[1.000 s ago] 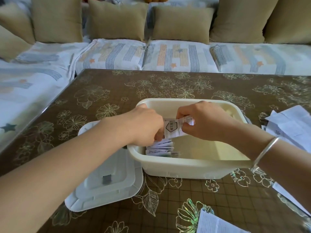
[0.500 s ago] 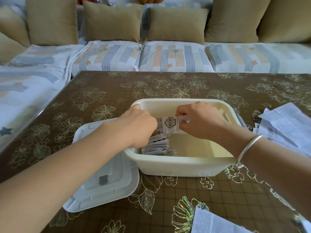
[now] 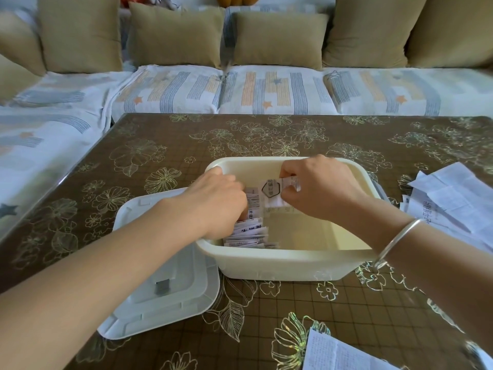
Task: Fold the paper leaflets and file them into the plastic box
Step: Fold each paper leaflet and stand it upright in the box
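Pinching folded leaflet (image 3: 274, 194) w/ R hand (image 3: 318, 189) above plastic box (image 3: 280, 265); touching filed leaflets (image 3: 249, 233) inside w/ L hand (image 3: 216, 202), grip hidden, can't tell; lid (image 3: 165, 265) alongside on bench (image 3: 333, 324)

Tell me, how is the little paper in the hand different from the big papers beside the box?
The folded leaflet is small; the loose sheets are big and opened out. The right hand pinches the folded leaflet over the plastic box; the loose sheets lie on the table. Both are white printed paper.
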Action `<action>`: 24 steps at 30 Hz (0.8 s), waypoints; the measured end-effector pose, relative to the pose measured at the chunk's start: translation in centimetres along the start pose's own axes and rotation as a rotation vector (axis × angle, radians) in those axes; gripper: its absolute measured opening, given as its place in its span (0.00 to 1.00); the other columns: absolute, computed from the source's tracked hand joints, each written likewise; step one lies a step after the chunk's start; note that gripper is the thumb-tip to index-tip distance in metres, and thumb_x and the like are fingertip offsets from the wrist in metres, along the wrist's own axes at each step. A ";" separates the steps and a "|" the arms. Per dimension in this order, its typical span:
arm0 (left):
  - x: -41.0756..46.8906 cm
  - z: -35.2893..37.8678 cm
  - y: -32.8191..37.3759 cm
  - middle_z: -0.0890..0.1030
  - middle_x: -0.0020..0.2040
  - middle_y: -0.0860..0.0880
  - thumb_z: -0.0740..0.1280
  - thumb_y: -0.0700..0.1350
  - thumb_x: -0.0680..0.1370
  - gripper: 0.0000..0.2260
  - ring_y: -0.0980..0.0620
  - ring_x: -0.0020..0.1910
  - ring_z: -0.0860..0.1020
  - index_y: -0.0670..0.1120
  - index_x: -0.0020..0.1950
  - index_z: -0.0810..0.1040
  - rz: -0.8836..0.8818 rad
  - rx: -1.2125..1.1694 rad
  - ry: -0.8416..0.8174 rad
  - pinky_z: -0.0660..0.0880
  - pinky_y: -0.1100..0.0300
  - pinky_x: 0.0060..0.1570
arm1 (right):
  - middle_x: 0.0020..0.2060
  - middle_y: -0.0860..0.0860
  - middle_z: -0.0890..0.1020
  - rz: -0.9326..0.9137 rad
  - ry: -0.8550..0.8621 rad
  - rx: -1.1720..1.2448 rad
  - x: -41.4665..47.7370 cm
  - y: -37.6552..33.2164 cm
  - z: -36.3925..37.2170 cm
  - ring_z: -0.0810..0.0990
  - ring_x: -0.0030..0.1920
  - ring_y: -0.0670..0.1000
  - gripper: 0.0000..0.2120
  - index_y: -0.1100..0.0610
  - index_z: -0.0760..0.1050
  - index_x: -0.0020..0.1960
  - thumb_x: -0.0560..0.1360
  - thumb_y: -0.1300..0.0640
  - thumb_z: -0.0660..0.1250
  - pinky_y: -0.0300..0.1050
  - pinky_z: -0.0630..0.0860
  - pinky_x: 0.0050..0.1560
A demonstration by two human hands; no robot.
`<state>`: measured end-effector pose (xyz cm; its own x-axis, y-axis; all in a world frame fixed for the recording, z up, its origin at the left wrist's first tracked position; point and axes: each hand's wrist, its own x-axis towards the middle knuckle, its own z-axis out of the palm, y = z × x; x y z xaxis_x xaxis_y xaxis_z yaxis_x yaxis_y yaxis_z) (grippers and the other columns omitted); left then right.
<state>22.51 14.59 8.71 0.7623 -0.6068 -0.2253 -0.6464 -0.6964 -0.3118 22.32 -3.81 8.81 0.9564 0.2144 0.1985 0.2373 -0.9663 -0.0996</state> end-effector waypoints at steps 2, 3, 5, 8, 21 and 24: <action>0.0 0.0 0.0 0.71 0.47 0.52 0.61 0.40 0.74 0.16 0.50 0.53 0.70 0.54 0.57 0.81 -0.010 -0.002 0.009 0.58 0.57 0.48 | 0.41 0.48 0.77 -0.030 -0.055 0.012 -0.3 -0.3 -0.1 0.72 0.40 0.54 0.09 0.45 0.76 0.52 0.73 0.50 0.63 0.39 0.58 0.27; -0.1 0.0 0.0 0.69 0.47 0.52 0.61 0.40 0.74 0.17 0.50 0.53 0.70 0.54 0.58 0.81 -0.010 0.001 0.013 0.58 0.57 0.48 | 0.42 0.48 0.78 -0.049 -0.077 0.014 -0.3 -0.4 -0.1 0.73 0.42 0.54 0.10 0.45 0.76 0.53 0.73 0.50 0.63 0.39 0.58 0.28; -0.1 -0.1 0.0 0.68 0.45 0.52 0.60 0.39 0.74 0.18 0.50 0.51 0.69 0.54 0.58 0.81 -0.007 0.007 0.011 0.58 0.58 0.47 | 0.46 0.50 0.80 -0.079 -0.103 0.012 -0.3 -0.5 0.3 0.76 0.46 0.55 0.12 0.45 0.76 0.55 0.73 0.51 0.63 0.41 0.62 0.33; -0.1 0.0 -0.1 0.72 0.44 0.54 0.59 0.37 0.72 0.20 0.50 0.50 0.69 0.53 0.56 0.81 -0.009 -0.024 -0.013 0.62 0.58 0.49 | 0.49 0.50 0.80 -0.091 -0.106 -0.006 0.2 -0.5 0.4 0.76 0.47 0.56 0.13 0.46 0.76 0.57 0.73 0.53 0.63 0.42 0.64 0.38; -0.8 -1.1 0.1 0.77 0.48 0.51 0.58 0.39 0.75 0.21 0.48 0.47 0.71 0.59 0.61 0.80 -0.055 -0.139 -0.040 0.58 0.59 0.44 | 0.51 0.50 0.80 -0.100 -0.140 -0.016 0.7 -0.5 0.6 0.74 0.48 0.55 0.12 0.45 0.76 0.56 0.73 0.52 0.64 0.42 0.64 0.40; -0.8 -1.2 0.1 0.75 0.45 0.52 0.58 0.40 0.76 0.22 0.48 0.46 0.70 0.61 0.61 0.79 -0.053 -0.160 -0.044 0.59 0.59 0.45 | 0.51 0.48 0.80 -0.126 -0.214 -0.030 0.8 -0.7 0.6 0.72 0.44 0.52 0.12 0.45 0.76 0.57 0.74 0.52 0.64 0.41 0.64 0.39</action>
<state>21.83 14.53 9.94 0.7937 -0.5530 -0.2535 -0.5998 -0.7809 -0.1743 23.02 -2.88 8.43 0.9347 0.3553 -0.0043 0.3545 -0.9333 -0.0573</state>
